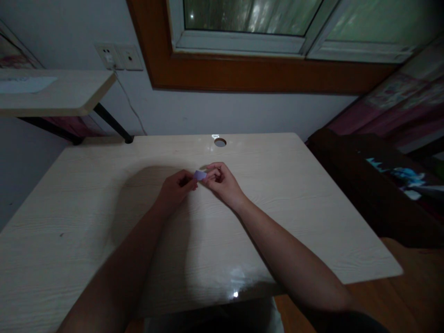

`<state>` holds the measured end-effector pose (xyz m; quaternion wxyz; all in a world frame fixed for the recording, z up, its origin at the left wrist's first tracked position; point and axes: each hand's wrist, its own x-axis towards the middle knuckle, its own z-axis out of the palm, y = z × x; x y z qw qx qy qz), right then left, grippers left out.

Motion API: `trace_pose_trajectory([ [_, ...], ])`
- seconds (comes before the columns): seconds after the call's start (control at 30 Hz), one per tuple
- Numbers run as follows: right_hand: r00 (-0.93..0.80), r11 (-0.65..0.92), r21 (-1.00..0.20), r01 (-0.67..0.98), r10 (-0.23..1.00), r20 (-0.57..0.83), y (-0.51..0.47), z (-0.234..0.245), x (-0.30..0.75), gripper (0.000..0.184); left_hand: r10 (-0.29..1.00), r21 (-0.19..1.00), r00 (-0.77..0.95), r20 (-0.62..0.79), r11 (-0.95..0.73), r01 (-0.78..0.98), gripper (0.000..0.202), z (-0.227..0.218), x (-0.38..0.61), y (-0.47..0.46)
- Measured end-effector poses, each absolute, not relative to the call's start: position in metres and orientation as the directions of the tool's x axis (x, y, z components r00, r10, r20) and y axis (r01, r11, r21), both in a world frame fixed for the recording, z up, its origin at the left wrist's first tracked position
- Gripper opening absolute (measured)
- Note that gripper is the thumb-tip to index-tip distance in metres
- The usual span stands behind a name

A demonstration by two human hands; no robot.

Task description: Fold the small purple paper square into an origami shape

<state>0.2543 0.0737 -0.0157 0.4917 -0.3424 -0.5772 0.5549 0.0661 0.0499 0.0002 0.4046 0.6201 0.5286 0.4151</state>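
Between my two hands is a small purple piece of paper [200, 175], low over the pale wooden table [277, 185]. My left hand [176, 187] pinches its left side between thumb and fingers. The fingertips of my right hand [224, 184] grip its right edge, with the other fingers curled above. Parts of the paper are hidden behind the fingertips, and its folds are too small to make out.
Behind the hands a round cable hole [220, 143] opens in the table. A raised shelf [58, 99] on black legs stands at the back left, a sheet [27, 84] on it. Wall sockets [120, 57] with a white cable are beyond. A dark brown sofa-like piece [360, 185] stands right.
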Motion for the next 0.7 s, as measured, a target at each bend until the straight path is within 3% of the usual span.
trace_pose_trajectory([
  [0.23, -0.302, 0.184, -0.977, -0.111, 0.93, 0.209, 0.0718, -0.0158, 0.2538, 0.038, 0.989, 0.862, 0.125, 0.078, -0.13, 0.49, 0.024, 0.0003, 0.0659, 0.0497],
  [0.7, -0.284, 0.152, -0.978, -0.146, 0.94, 0.189, 0.0714, -0.0152, 0.252, 0.039, 0.991, 0.894, 0.123, 0.056, -0.104, 0.435, 0.026, 0.0023, 0.0657, 0.0488],
])
